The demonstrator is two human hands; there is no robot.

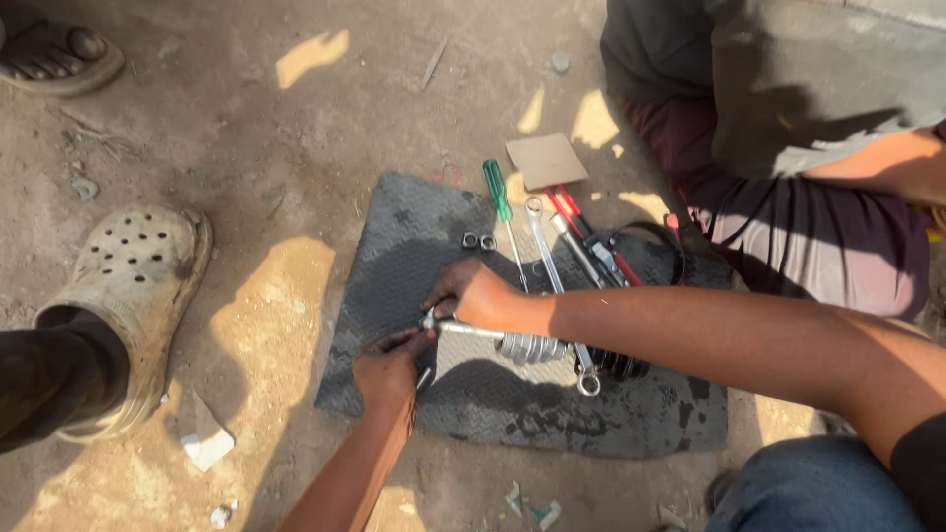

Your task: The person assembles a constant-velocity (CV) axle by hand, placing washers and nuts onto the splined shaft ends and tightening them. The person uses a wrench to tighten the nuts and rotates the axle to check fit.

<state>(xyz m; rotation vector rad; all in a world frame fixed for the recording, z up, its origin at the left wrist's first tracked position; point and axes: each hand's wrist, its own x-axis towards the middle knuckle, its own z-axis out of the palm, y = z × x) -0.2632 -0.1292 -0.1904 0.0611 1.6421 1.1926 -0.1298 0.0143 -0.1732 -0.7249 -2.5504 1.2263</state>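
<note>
Two hands, left (389,366) and right (473,294), gripping one shock absorber (527,347), two nuts (479,240), one green screwdriver (497,189)

Hard sunlight falls in patches on the dirt ground (266,296), with deep shadows across the dark mat (512,414); focus is fairly sharp, edges slightly stretched

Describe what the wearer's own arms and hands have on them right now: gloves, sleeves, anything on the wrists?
Both hands are bare, with no gloves. The left hand and its forearm show no sleeve, watch or band up to the frame edge. The right hand is also bare, and the forearm is uncovered; a dark short sleeve shows only at the upper arm. No rings or wristwear are visible.
</note>
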